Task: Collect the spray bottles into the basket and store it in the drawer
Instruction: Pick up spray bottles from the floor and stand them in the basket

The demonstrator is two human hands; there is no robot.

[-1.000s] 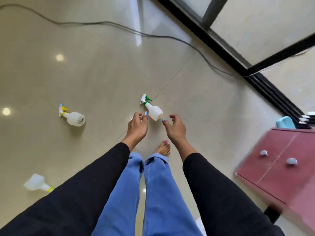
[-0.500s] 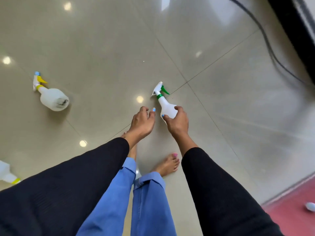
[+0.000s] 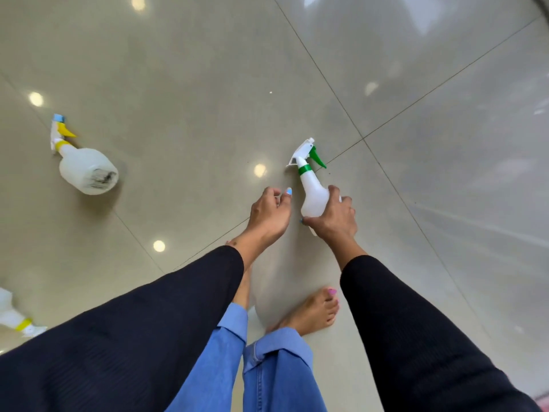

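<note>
White bottle (image 3: 313, 194), green trigger; second bottle (image 3: 86, 169), yellow trigger; black sleeves (image 3: 416, 331); blue jeans (image 3: 276, 373).

No readable text anywhere here. The yellow-trigger spray bottle (image 3: 86, 168) lying on the floor shows dark marks on its base, too blurred to make out. The other bottles show no lettering.

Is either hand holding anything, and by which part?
The right hand grips the green-trigger spray bottle around its lower body. The left hand holds nothing.
</note>
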